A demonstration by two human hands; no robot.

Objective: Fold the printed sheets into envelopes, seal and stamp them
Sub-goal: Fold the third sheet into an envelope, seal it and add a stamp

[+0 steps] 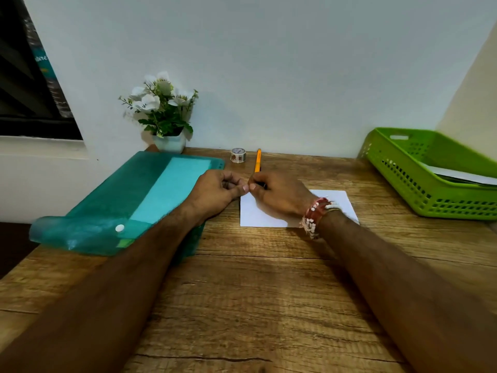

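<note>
Two hands met over the far left corner of a white folded sheet (337, 204) that lay flat on the wooden table (255, 292), right of the middle. The left hand (217, 191) had its fingers curled in, and its thumb tip almost touched the thumb of the right hand (279, 196), which was curled as well and covered much of the sheet. Whether the thumbs and fingers pinched something small between them, or just the paper's corner, could not be told; a small dark spot showed at the right hand's knuckles, too unclear to name. A red and white bead bracelet (316, 214) circled the right wrist, above the sheet's near edge.

Beyond the hands an orange pen (258, 160) lay pointing toward the wall, its near end hidden behind the right hand. Just left of it stood a small roll of tape (238, 155). A teal folder (121, 205) with a white snap lay on the table's left side, partly under the left forearm, and one of its ends hung over the table edge. Behind it a white pot of white flowers (164, 109) stood against the wall. At the far right a green basket (403, 168) held white papers (462, 175).
</note>
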